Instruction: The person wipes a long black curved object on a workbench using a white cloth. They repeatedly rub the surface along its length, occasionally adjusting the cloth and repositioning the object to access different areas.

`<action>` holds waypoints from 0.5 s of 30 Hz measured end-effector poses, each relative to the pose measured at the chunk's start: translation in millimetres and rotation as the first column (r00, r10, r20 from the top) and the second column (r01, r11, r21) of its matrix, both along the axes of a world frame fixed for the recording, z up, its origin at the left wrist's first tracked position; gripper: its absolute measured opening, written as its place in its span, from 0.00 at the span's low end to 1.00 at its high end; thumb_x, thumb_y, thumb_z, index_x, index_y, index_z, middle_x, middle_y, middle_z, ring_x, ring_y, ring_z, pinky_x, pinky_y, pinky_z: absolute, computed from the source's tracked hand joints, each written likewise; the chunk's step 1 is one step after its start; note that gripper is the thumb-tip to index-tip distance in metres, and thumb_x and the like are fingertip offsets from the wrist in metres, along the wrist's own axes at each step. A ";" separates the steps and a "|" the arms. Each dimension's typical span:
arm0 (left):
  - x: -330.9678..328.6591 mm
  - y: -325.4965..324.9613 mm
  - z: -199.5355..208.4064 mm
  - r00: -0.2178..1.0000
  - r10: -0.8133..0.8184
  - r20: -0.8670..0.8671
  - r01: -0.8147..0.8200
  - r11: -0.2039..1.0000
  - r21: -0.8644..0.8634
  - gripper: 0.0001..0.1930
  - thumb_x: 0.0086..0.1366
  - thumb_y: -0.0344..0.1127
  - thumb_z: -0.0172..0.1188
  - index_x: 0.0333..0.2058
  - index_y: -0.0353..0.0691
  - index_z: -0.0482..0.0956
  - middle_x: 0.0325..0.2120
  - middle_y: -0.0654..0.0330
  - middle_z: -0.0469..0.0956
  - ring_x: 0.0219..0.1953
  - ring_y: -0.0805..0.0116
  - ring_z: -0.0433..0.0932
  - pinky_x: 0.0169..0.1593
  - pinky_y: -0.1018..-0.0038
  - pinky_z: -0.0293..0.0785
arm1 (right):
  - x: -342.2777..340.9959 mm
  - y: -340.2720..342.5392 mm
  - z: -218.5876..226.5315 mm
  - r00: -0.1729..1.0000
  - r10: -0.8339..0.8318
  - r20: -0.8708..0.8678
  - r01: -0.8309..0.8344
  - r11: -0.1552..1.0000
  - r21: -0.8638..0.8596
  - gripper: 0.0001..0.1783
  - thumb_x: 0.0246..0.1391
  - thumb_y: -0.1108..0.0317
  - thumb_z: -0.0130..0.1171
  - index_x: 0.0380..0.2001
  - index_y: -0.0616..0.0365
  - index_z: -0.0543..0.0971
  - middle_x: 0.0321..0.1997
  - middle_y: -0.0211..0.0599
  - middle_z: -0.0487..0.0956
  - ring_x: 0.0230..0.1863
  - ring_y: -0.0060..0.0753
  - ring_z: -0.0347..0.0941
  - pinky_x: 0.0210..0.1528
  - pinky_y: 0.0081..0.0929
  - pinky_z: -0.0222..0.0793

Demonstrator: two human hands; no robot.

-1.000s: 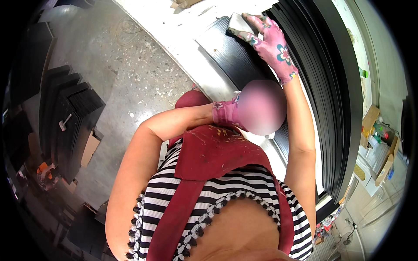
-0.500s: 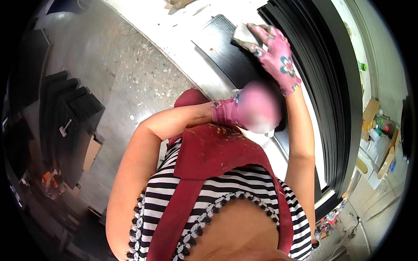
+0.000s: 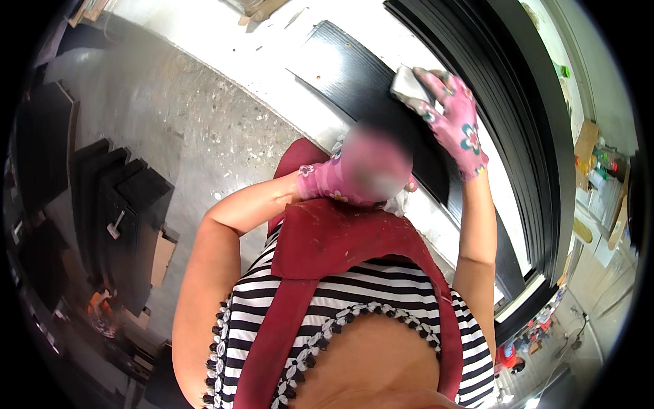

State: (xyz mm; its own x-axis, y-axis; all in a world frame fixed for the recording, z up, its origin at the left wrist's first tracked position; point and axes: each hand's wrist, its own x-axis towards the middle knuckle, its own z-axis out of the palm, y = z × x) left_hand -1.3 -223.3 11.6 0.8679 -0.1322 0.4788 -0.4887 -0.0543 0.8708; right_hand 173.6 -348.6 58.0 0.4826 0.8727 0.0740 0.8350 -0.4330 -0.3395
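Note:
My right hand, in a pink floral glove, is closed round a whitish block, which rests on or just over a long black board. The board lies at a slant on a white work surface. Nearer my body, my left hand, in a matching glove, is over the board's near edge. Blur covers most of its fingers. A crumpled white cloth sticks out from under that hand, which appears to grip it.
Right of the board stands a long row of black boards packed together. On the floor at left are stacked black panels with a hammer-like tool on top. Bottles stand at far right. A brown scrap lies at the far edge.
My right hand and the block have come back toward me along the board, away from its far end. My left hand has shifted left with the cloth. The whole view has turned slightly.

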 end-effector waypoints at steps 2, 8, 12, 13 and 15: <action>-1.6 -2.9 0.5 1.000 -0.018 0.007 0.017 0.998 0.055 0.18 0.44 0.27 0.66 0.38 0.48 0.83 0.36 0.67 0.82 0.38 0.65 0.80 0.42 0.69 0.75 | 0.8 19.5 -3.5 0.999 0.037 -0.002 -0.037 0.998 0.054 0.26 0.54 0.55 0.58 0.56 0.50 0.76 0.51 0.43 0.75 0.53 0.48 0.70 0.56 0.42 0.64; -2.5 -0.3 2.2 0.997 -0.069 -0.024 0.071 0.995 0.077 0.20 0.42 0.26 0.65 0.39 0.48 0.83 0.37 0.66 0.82 0.39 0.65 0.80 0.43 0.69 0.75 | -2.1 29.5 -4.9 0.998 0.039 0.053 -0.043 0.996 0.073 0.25 0.53 0.56 0.58 0.54 0.50 0.76 0.48 0.42 0.77 0.51 0.48 0.70 0.53 0.41 0.65; -6.3 4.7 1.0 0.995 -0.085 -0.057 0.092 0.989 0.120 0.22 0.40 0.27 0.64 0.40 0.48 0.83 0.38 0.65 0.82 0.40 0.63 0.79 0.44 0.68 0.74 | -14.8 -38.2 6.0 0.995 -0.098 0.027 0.100 0.994 -0.042 0.27 0.54 0.52 0.56 0.56 0.49 0.76 0.49 0.43 0.76 0.52 0.48 0.70 0.56 0.42 0.62; -6.5 4.8 -1.7 0.990 -0.122 -0.073 0.131 0.984 0.123 0.23 0.40 0.28 0.64 0.40 0.48 0.83 0.38 0.64 0.82 0.40 0.63 0.79 0.44 0.68 0.74 | -19.1 -53.7 8.2 0.988 -0.152 0.034 0.155 0.985 -0.079 0.27 0.54 0.52 0.57 0.56 0.50 0.76 0.49 0.43 0.76 0.52 0.48 0.70 0.57 0.42 0.62; -7.3 3.2 -7.0 0.982 -0.165 -0.089 0.174 0.980 0.097 0.23 0.40 0.29 0.64 0.41 0.48 0.83 0.39 0.64 0.82 0.40 0.62 0.79 0.45 0.67 0.73 | -24.6 -76.8 5.9 0.971 -0.238 -0.019 0.236 0.970 -0.060 0.27 0.53 0.52 0.58 0.55 0.51 0.76 0.49 0.44 0.76 0.53 0.49 0.70 0.57 0.42 0.61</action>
